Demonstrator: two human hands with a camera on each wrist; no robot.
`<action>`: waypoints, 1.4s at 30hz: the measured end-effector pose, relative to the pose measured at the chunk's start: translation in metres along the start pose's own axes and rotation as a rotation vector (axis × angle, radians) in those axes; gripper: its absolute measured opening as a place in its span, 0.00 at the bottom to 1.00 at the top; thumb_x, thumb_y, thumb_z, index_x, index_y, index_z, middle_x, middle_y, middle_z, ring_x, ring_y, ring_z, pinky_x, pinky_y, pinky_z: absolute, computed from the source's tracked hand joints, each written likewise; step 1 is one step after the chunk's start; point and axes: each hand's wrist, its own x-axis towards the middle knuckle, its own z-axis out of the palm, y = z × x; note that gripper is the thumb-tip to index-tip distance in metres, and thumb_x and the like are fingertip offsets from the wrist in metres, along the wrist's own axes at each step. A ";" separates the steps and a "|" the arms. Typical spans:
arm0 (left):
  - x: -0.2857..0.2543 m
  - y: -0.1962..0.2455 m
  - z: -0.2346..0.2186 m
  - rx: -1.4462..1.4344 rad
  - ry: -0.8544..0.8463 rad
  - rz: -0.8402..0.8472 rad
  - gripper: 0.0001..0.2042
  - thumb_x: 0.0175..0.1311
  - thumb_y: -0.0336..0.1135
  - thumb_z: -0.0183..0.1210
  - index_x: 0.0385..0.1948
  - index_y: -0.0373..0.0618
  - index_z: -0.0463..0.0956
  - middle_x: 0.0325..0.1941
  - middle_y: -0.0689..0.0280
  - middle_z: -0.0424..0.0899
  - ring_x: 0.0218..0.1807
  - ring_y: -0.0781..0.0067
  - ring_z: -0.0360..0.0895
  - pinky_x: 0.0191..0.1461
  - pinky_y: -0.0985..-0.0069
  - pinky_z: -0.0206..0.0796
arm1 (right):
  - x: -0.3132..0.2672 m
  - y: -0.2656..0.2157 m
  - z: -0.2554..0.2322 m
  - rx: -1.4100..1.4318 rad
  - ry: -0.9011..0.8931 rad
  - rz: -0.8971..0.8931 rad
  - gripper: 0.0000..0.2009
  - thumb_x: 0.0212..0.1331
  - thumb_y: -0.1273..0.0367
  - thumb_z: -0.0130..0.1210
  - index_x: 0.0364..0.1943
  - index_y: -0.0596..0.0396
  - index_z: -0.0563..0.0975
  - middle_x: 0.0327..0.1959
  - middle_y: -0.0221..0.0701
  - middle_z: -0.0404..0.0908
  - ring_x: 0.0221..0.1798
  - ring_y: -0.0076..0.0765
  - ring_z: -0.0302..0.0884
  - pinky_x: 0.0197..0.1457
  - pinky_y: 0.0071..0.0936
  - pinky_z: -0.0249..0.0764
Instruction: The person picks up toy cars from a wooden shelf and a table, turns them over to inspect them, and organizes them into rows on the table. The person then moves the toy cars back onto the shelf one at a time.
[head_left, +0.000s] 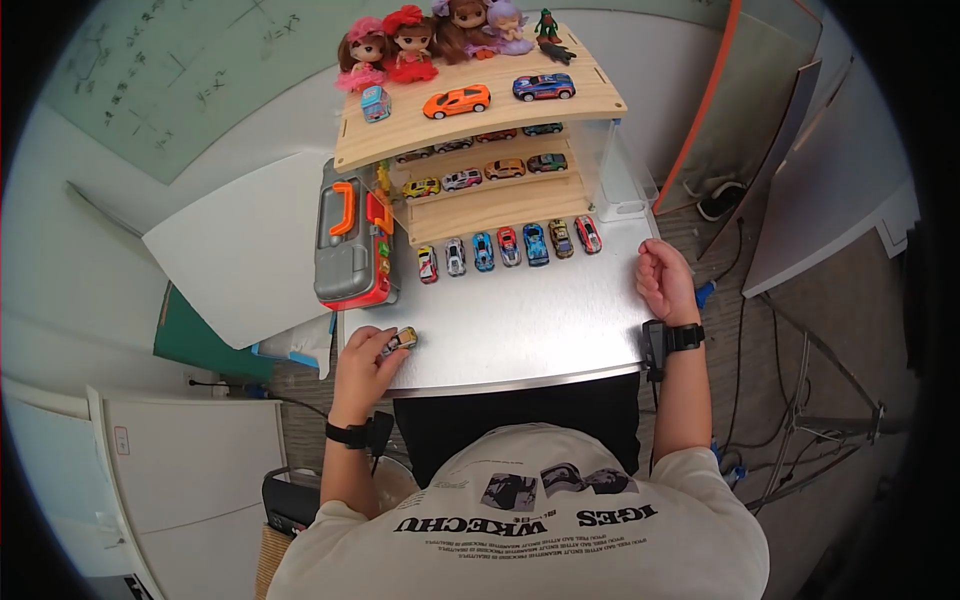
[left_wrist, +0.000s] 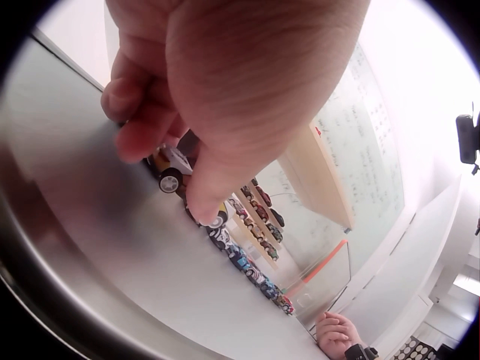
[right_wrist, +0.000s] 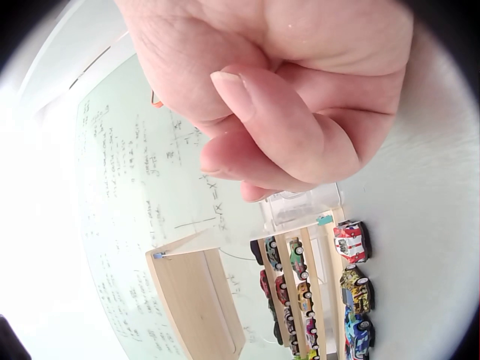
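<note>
My left hand [head_left: 366, 362] is at the near left of the metal tabletop and pinches a small toy car [head_left: 402, 340] between thumb and fingers. In the left wrist view this toy car [left_wrist: 171, 178] shows dark wheels with light hubs, and the hand covers much of it. It sits low, close over the table surface. My right hand [head_left: 664, 280] rests idle by the table's right edge, its fingers loosely curled. Nothing is held in the right hand [right_wrist: 300, 127] in the right wrist view. Beyond the hands, a row of several toy cars [head_left: 508, 246] lines the table before a wooden shelf.
The wooden shelf [head_left: 400, 131] carries more toy cars on its tiers, with an orange car [head_left: 457, 101] and dolls [head_left: 410, 45] on top. A grey toolbox [head_left: 345, 245] with an orange handle stands at the left. A clear plastic bin [head_left: 622, 208] is at the right.
</note>
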 end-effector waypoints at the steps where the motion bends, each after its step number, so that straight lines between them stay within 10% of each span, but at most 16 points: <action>1: 0.000 0.002 0.000 0.001 0.001 0.000 0.19 0.59 0.35 0.74 0.51 0.39 0.86 0.45 0.59 0.83 0.27 0.69 0.79 0.36 0.72 0.74 | 0.000 0.000 -0.001 0.000 -0.002 0.000 0.09 0.75 0.68 0.50 0.37 0.57 0.77 0.20 0.28 0.78 0.12 0.20 0.59 0.12 0.20 0.50; 33: 0.023 0.043 0.016 0.086 -0.225 0.200 0.18 0.56 0.29 0.72 0.50 0.42 0.86 0.60 0.51 0.80 0.42 0.55 0.84 0.53 0.64 0.79 | -0.003 0.001 0.005 -0.037 0.014 -0.047 0.09 0.75 0.69 0.50 0.36 0.58 0.77 0.19 0.29 0.79 0.10 0.21 0.61 0.11 0.20 0.51; 42: 0.027 0.047 0.038 0.135 -0.049 0.274 0.17 0.54 0.25 0.69 0.48 0.39 0.86 0.56 0.47 0.81 0.49 0.46 0.83 0.56 0.58 0.77 | -0.002 0.001 0.005 -0.032 0.022 -0.042 0.09 0.75 0.69 0.50 0.36 0.58 0.77 0.19 0.30 0.79 0.10 0.21 0.61 0.11 0.21 0.52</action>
